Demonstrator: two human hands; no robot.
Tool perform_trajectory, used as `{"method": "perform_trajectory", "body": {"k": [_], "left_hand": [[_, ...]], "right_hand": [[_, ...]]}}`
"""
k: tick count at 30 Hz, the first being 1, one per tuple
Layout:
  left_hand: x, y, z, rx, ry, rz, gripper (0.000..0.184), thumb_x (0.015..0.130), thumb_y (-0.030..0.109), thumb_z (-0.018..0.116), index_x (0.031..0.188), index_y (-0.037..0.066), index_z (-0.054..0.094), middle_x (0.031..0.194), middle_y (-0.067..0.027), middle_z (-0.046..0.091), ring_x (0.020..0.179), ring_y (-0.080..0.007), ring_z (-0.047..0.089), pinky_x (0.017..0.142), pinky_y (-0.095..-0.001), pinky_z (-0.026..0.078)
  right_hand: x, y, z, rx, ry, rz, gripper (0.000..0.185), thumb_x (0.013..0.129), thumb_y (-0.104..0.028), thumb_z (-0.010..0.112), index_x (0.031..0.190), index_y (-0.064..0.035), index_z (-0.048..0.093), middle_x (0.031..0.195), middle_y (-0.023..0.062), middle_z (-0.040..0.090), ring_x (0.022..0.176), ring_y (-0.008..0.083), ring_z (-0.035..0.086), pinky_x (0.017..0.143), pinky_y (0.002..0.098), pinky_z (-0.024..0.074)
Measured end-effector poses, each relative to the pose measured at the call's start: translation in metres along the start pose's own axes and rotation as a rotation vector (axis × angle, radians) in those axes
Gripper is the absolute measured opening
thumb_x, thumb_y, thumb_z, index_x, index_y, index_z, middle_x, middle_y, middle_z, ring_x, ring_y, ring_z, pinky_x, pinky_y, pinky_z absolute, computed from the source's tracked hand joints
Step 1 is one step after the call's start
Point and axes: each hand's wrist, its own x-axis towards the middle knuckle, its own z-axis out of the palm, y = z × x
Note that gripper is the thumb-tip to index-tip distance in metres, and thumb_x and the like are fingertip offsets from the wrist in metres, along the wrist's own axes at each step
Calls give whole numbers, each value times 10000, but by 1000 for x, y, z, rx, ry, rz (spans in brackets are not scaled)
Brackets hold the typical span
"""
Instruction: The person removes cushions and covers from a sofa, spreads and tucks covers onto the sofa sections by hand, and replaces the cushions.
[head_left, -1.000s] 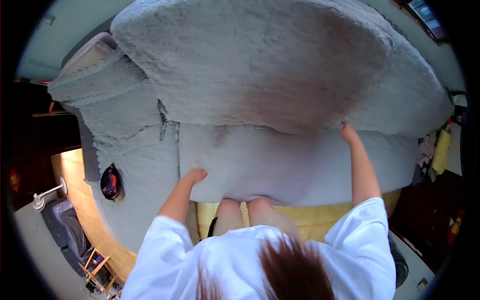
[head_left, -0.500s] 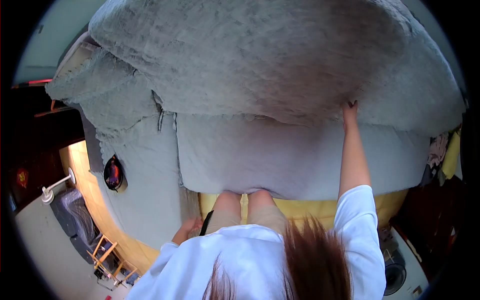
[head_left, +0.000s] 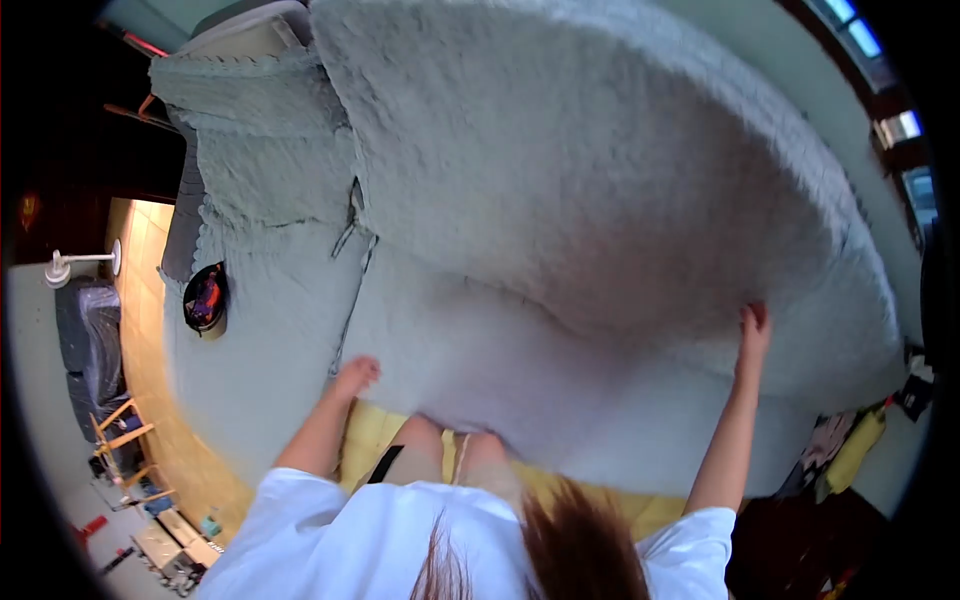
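Note:
A grey plush sofa cover point(head_left: 560, 170) drapes over the backrest and part of the side section of a large sofa. At the right, my right hand point(head_left: 756, 325) is against the lower part of this cover, its fingers drawn together on the fabric. My left hand point(head_left: 358, 374) hovers over the front of the smooth grey seat cover point(head_left: 270, 350), near a dark tie cord at the seam. Its fingers are loosely bent and a little apart, with nothing visible in them. Below the seat's front edge shows the yellow sofa base point(head_left: 370, 430), close to my knees.
A black bag point(head_left: 205, 300) with colourful contents sits on the left seat section. Clothes and a yellow cloth point(head_left: 855, 455) hang at the right end. Beyond the sofa on the left are a white stand fan point(head_left: 85, 265) and a wooden chair point(head_left: 125, 435). Windows appear upper right.
My view has turned and shifted. My left hand has risen from beside my thigh to over the seat front. My right hand stays at the plush cover, its fingers now closer together.

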Motion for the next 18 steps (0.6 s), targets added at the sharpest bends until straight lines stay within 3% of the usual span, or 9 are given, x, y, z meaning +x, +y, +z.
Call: {"method": "perform_trajectory", "body": {"k": [2,3,4,7,9,11,13,16,18], "left_hand": [[16,116,-23,24,162,263,300,871,315,487,1000,51,545,866,-25,594,775,-117,542,674,-268,440],[30,165,-32,-179,237,508,315,873,324,504,996,36,542,866,-16,587,768,-105,524,689,-269,438],[59,213,-65,60,277,654,301,871,295,513,1013,30,533,868,-21,583,773,-102,513,690,-262,435],[41,387,-83,-24,518,896,440,842,359,543,1157,64,458,1066,-66,533,837,-150,513,645,-274,448],[13,468,-76,-264,502,955,559,813,407,570,1222,61,410,1140,-80,496,871,-162,503,654,-276,458],[27,515,-85,-325,398,832,595,806,409,579,1248,57,394,1177,-89,482,928,-174,505,683,-290,461],[43,541,-106,-245,246,651,602,803,398,586,1254,47,396,1191,-96,484,982,-188,503,723,-318,463],[31,552,-96,-100,507,789,553,790,378,602,1195,28,467,1136,-95,535,990,-198,522,763,-339,452],[75,580,-135,-34,645,1089,435,796,302,586,1088,-18,544,989,-114,609,907,-208,564,805,-313,432]], "right_hand": [[13,-71,-20,127,234,-53,527,847,-314,534,1261,-17,402,1237,117,468,1120,203,446,923,307,346],[20,-101,-27,151,253,-80,532,848,-332,530,1260,-20,402,1253,112,452,1147,210,425,949,322,319],[29,-130,-34,172,273,-107,538,850,-350,526,1259,-23,402,1270,107,436,1174,216,404,975,336,291],[69,-164,-48,402,129,-42,575,840,-379,541,1252,-2,401,1286,111,419,1186,234,397,997,356,278],[86,-181,-53,557,86,52,594,833,-377,555,1238,30,404,1275,127,428,1164,247,415,983,356,300],[82,-200,-43,671,164,154,601,829,-361,564,1217,71,410,1253,148,446,1137,260,439,959,351,330],[98,-185,-52,616,158,96,580,815,-340,594,1206,56,432,1232,149,465,1118,253,454,949,360,348],[128,-175,-68,481,302,-3,548,804,-324,616,1163,64,472,1173,145,512,1070,243,490,925,352,373],[147,-191,-91,454,328,-102,552,800,-329,618,1160,64,476,1165,145,516,1060,238,495,920,348,376]]}}
